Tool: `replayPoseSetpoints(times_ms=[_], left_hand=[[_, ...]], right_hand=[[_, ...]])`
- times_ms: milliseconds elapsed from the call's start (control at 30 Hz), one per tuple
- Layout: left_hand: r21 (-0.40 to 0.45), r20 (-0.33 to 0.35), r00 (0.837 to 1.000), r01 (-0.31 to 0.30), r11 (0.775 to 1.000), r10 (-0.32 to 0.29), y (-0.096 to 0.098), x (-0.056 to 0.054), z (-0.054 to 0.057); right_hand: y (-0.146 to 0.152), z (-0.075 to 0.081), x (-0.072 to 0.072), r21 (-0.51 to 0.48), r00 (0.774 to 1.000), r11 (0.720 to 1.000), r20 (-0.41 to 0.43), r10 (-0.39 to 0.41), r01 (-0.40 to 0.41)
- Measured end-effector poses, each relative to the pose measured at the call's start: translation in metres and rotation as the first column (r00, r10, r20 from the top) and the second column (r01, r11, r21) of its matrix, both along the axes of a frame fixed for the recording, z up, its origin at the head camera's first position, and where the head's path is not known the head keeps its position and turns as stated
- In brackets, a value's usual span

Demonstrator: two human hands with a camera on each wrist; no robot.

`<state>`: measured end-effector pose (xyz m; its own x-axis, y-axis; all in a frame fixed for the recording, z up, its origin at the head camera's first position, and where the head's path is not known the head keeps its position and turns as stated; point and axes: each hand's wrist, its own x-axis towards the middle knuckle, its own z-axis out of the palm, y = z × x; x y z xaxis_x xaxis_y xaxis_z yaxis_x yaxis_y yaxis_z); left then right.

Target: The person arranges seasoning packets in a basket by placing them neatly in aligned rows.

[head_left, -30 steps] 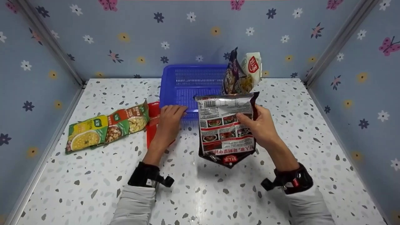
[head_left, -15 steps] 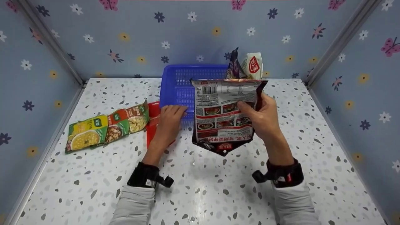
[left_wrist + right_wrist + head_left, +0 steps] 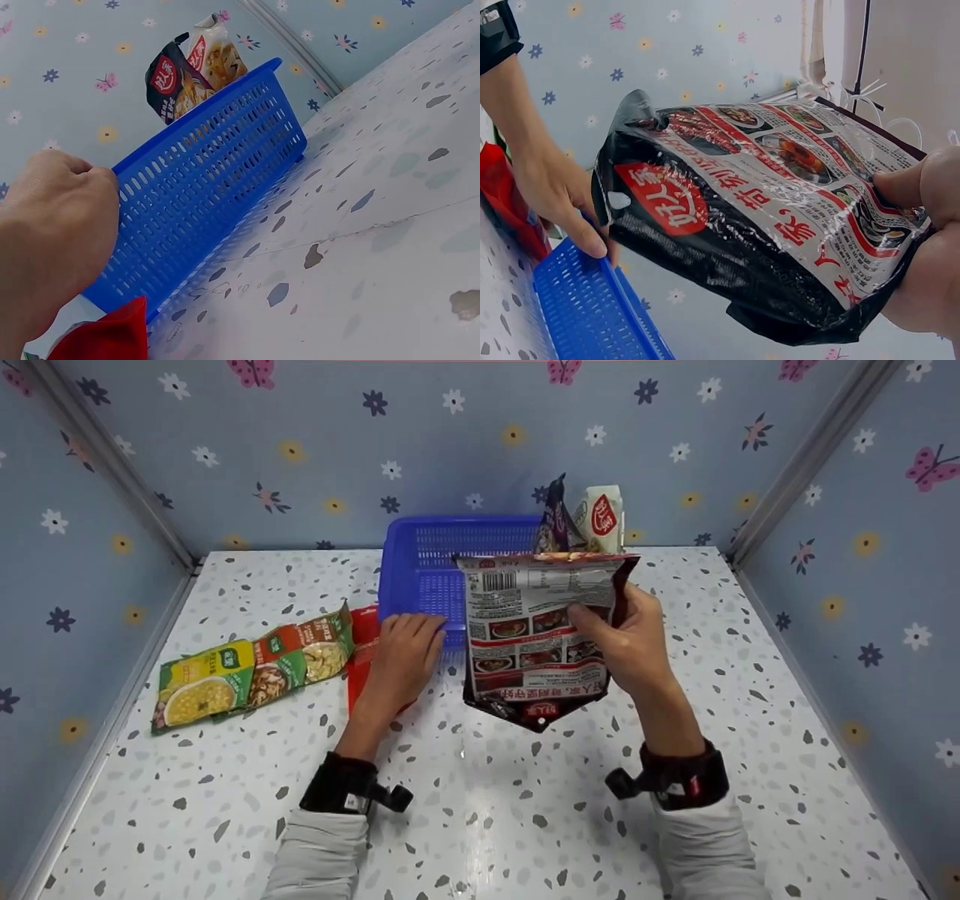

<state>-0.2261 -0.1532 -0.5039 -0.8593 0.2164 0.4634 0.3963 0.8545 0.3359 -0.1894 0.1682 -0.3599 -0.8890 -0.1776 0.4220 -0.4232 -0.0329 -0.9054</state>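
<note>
Right of centre, the right hand point(image 3: 636, 649) pinches a food pouch point(image 3: 534, 641) by its right edge; at centre-left, the left hand point(image 3: 409, 656) grips the blue basket point(image 3: 399, 570).

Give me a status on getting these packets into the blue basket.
Looks done: a purple packet and a white packet stand in the blue basket.
In hand: the right hand holds a black-edged packet, while the left hand grips the basket's rim.
Apparently left: the overlapping green-edged packets and red packet, outside on the table.
</note>
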Motion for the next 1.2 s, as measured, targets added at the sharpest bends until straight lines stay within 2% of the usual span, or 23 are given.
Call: replayPoseSetpoints(times_ms=[167, 333, 433, 600, 700, 800, 867, 967, 1100, 1200], left_hand=[[0.063, -0.017, 1.000, -0.011, 0.998, 0.013, 0.000, 0.002, 0.008], [0.202, -0.061, 0.998, -0.011, 0.979, 0.024, 0.000, 0.007, 0.022], [0.330, -0.065, 0.998, 0.000, 0.944, 0.023, 0.000, 0.013, 0.035], [0.505, -0.047, 0.999, 0.032, 0.863, -0.009, 0.003, 0.028, 0.063], [0.577, -0.055, 0.996, 0.091, 0.811, -0.072, 0.005, 0.038, 0.079], [0.603, -0.072, 0.987, 0.158, 0.782, -0.145, 0.008, 0.049, 0.092], [0.591, -0.066, 0.978, 0.198, 0.782, -0.197, 0.010, 0.057, 0.100], [0.547, -0.025, 0.959, 0.249, 0.799, -0.282, 0.014, 0.067, 0.109], [0.483, 0.042, 0.916, 0.332, 0.810, -0.400, 0.020, 0.076, 0.113], [0.432, 0.083, 0.886, 0.380, 0.818, -0.455, 0.023, 0.079, 0.114]], right_hand=[[0.002, -0.001, -0.002, 0.035, 0.999, 0.999, -0.031, -0.016, 0.017], [0.004, -0.004, -0.004, 0.101, 0.996, 0.995, -0.085, 0.009, -0.001], [0.005, -0.004, -0.005, 0.141, 0.990, 0.990, -0.133, 0.046, -0.027], [0.008, -0.005, -0.006, 0.194, 0.970, 0.978, -0.214, 0.114, -0.072], [0.009, -0.006, -0.007, 0.240, 0.959, 0.966, -0.237, 0.155, -0.097], [0.009, -0.006, -0.008, 0.298, 0.947, 0.947, -0.249, 0.202, -0.123], [0.010, -0.007, -0.009, 0.343, 0.936, 0.929, -0.258, 0.238, -0.141], [0.009, -0.008, -0.009, 0.410, 0.915, 0.897, -0.275, 0.295, -0.166], [0.007, -0.009, -0.009, 0.480, 0.886, 0.857, -0.292, 0.359, -0.189], [0.005, -0.010, -0.010, 0.502, 0.871, 0.840, -0.298, 0.391, -0.206]])
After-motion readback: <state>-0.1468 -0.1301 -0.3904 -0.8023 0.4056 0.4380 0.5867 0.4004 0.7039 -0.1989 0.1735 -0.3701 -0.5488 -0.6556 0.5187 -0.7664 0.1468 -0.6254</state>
